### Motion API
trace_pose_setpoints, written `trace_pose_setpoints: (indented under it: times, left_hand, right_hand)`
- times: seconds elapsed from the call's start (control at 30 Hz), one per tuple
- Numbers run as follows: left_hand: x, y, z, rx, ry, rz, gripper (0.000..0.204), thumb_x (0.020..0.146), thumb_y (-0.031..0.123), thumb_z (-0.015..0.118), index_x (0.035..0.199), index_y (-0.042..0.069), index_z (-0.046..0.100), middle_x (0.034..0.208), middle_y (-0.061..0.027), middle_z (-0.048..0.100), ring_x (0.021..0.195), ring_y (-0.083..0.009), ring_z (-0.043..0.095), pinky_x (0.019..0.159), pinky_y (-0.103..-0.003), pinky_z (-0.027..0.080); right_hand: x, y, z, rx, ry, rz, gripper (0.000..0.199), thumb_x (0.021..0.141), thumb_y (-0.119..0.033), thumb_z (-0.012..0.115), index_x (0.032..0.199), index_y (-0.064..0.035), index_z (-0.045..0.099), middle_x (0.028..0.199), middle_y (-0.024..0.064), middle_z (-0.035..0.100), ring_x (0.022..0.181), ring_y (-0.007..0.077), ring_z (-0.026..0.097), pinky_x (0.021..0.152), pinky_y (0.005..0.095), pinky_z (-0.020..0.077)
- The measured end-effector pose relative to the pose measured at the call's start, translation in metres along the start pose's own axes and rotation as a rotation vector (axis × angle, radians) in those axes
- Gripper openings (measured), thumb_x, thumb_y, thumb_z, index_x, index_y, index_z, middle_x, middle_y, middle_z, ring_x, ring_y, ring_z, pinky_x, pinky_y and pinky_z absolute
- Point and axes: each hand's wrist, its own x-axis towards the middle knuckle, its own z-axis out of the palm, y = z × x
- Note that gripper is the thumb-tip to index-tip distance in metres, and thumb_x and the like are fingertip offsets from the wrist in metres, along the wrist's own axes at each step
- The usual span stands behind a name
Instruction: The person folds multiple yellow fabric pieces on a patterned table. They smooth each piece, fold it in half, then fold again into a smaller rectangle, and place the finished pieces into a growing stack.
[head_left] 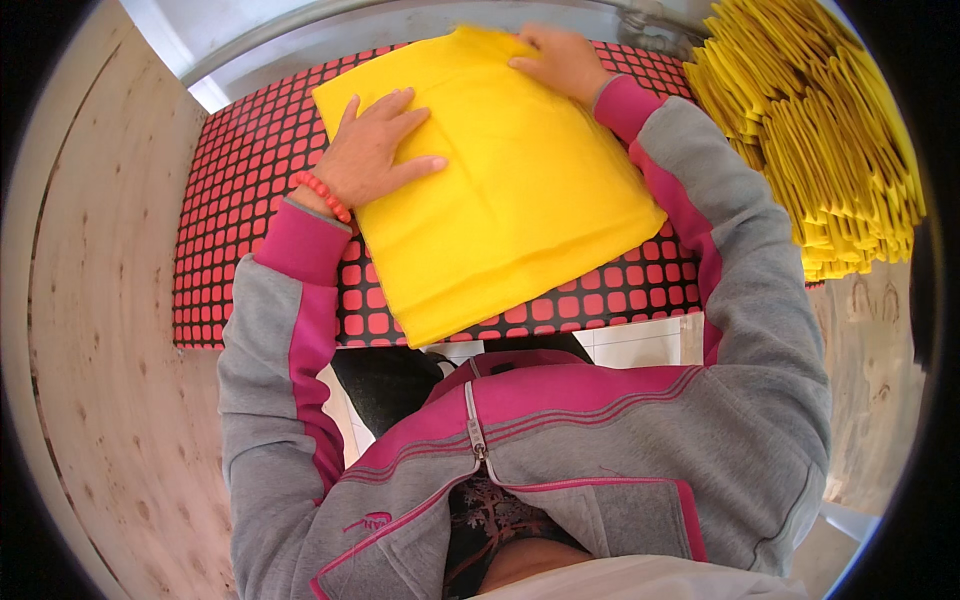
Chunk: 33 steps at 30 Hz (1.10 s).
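Observation:
A yellow piece of cloth [500, 190], with straight sides and a band-like crease along its near edge, lies at a slant across the table. My left hand [378, 150] rests flat on its left side, fingers spread. At the far edge, my right hand [560, 62] has its thumb and fingers closed on the cloth, where a bit of it is lifted and folded. Motion blurs the right fingertips slightly.
A red-and-black checked cover [250, 190] lies over the table. At the far right stands a tall pile of folded yellow cloth pieces [830, 150]. Plywood boards [110, 300] rise along the left, and a grey pipe [270, 40] runs behind the table.

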Motion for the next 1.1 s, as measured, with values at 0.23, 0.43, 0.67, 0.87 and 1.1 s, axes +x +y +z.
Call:
trace_pose_setpoints:
  times: [0.23, 0.43, 0.67, 0.87, 1.1]
  left_hand:
    - [0.000, 0.002, -0.002, -0.011, -0.010, -0.015, 0.070, 0.093, 0.055, 0.061, 0.141, 0.004, 0.055, 0.154, -0.0192, 0.043, 0.146, -0.0351, 0.037, 0.119, -0.064, 0.018]
    - [-0.001, 0.004, -0.004, -0.017, -0.017, -0.023, 0.069, 0.093, 0.055, 0.062, 0.139, 0.003, 0.056, 0.153, -0.0192, 0.045, 0.146, -0.0349, 0.037, 0.119, -0.063, 0.018]
    - [-0.002, 0.005, -0.008, 0.013, 0.002, -0.013, 0.069, 0.093, 0.055, 0.062, 0.138, 0.003, 0.058, 0.152, -0.0187, 0.046, 0.146, -0.0343, 0.038, 0.119, -0.063, 0.019]
    - [-0.002, 0.000, 0.002, 0.045, 0.040, -0.005, 0.066, 0.093, 0.054, 0.062, 0.135, 0.003, 0.060, 0.150, -0.0187, 0.050, 0.144, -0.0337, 0.040, 0.118, -0.062, 0.021]
    - [0.003, -0.014, -0.001, -0.071, 0.188, 0.004, 0.049, 0.093, 0.045, 0.066, 0.119, 0.004, 0.068, 0.122, -0.0140, 0.068, 0.119, -0.0320, 0.061, 0.114, -0.055, 0.033]
  right_hand:
    - [0.017, 0.045, -0.026, 0.930, -0.586, 0.718, 0.035, 0.095, -0.037, 0.070, 0.111, -0.0065, 0.065, 0.099, -0.0040, 0.067, 0.081, 0.0014, 0.061, 0.071, 0.0160, 0.0496]
    - [0.035, 0.043, -0.026, 0.755, -0.822, 0.648, 0.035, 0.093, -0.037, 0.072, 0.109, -0.0060, 0.067, 0.088, -0.0044, 0.066, 0.069, 0.0012, 0.056, 0.059, 0.0178, 0.0456]
    - [0.029, 0.021, -0.018, 0.684, -0.636, 0.666, 0.034, 0.098, -0.039, 0.065, 0.091, -0.0051, 0.066, 0.070, -0.0036, 0.056, 0.053, 0.0061, 0.046, 0.048, 0.0243, 0.0354]
    - [0.020, 0.012, -0.034, 0.980, -0.697, 0.801, 0.036, 0.096, -0.035, 0.067, 0.106, -0.0001, 0.072, 0.091, 0.0057, 0.073, 0.075, 0.0165, 0.066, 0.069, 0.0343, 0.0516]
    - [0.000, 0.002, -0.046, 1.161, -0.515, 0.929, 0.038, 0.101, -0.039, 0.057, 0.110, -0.0053, 0.073, 0.095, 0.0047, 0.073, 0.078, 0.0161, 0.066, 0.069, 0.0325, 0.0509]
